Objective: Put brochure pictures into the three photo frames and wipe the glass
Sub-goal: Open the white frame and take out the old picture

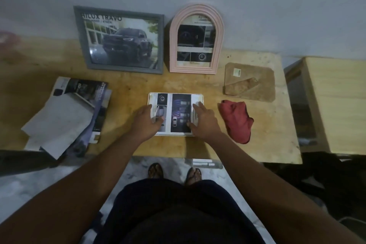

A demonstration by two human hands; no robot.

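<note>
This is looking like a plain room in a home. A worn wooden table (178, 83) is standing against a bare grey wall (257, 6) beyond the left hand (147, 118) and right hand (204, 119). Nearer than the hands, sandalled feet (155, 170) are standing on a marble-patterned floor (29, 188). Well right of the right hand a light wooden cabinet (336, 105) is sitting; left of the left hand, brochures (87, 93) are lying heaped.

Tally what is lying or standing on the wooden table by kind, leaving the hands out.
Photo frames: 3 (grey frame, pink arched frame, white frame lying flat)
Red cloth: 1
Brown backing board: 1
Brochure pile: 1, sheets not countable
Total: 6
</note>
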